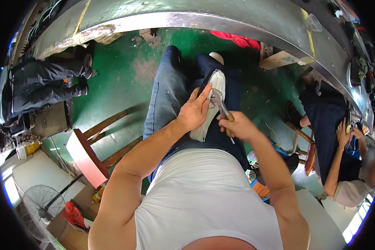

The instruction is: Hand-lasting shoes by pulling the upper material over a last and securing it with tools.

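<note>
A shoe (201,130) rests bottom side up on my lap, its pale underside facing me and its toe pointing away. A gathered, stitched-looking edge runs around the toe, and dark material shows along the left side. My left hand (192,112) grips the shoe from the left, its fingers stretched along that edge. In my right hand (240,126) is a pair of pincers (223,109) with yellowish handles. The metal jaws touch or hover just over the shoe's middle, close to my left fingertips. Whether they pinch any material I cannot tell.
A long metal-edged workbench (187,20) curves across the far side. A wooden stool (85,160) stands at left, with a fan (41,204) behind it. People sit on both sides, one with visible hands (344,132) at right. Red cloth (237,39) lies under the bench.
</note>
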Available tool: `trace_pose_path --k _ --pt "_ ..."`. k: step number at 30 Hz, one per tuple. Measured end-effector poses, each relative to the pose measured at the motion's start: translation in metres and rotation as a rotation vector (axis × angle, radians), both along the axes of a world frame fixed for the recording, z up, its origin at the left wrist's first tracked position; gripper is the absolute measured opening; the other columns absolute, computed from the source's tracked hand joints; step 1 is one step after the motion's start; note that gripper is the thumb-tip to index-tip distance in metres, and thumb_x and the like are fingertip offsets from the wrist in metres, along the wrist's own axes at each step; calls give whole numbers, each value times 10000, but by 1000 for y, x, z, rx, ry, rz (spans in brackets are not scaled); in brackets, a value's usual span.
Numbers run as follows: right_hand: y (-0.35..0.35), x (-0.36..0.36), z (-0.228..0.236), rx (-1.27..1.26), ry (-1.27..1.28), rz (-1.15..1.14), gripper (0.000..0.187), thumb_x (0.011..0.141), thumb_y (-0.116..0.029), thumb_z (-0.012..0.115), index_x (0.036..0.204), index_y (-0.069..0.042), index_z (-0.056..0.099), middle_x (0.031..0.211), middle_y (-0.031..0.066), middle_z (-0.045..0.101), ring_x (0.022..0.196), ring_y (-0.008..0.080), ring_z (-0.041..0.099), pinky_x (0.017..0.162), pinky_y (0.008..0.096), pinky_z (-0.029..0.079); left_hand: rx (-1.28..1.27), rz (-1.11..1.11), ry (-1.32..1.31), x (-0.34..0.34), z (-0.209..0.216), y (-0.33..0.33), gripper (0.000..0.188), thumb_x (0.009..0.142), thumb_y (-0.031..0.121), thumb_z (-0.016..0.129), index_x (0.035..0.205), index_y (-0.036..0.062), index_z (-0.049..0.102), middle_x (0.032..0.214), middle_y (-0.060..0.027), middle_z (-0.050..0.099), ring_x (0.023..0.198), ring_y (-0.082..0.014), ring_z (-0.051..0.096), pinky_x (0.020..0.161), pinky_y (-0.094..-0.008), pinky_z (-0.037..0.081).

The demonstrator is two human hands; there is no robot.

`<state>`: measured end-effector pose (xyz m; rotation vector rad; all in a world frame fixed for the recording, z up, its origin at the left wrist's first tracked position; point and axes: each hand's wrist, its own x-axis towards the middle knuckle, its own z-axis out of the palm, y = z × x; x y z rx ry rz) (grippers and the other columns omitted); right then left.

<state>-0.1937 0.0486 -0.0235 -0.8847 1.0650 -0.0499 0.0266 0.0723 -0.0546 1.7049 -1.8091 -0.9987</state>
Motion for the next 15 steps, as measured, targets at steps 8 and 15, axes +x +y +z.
trace_pose_path --k 8,15 --pt "-47 6 36 -479 218 154 419 1045 -356 451 967 30 592 718 97 646 613 183 648 551 314 504 162 -67 -178 -12 30 -5 576 1012 261 456 1559 294 278 1433 -377 397 1128 -495 598 955 -467 516" --pt "-41 23 26 -957 168 300 474 1042 -383 432 912 48 579 777 258 664 731 444 657 671 480 516 171 176 -49 -14 5 15 858 971 321 566 1533 -85 60 1540 -333 283 1214 -459 568 990 -426 500"
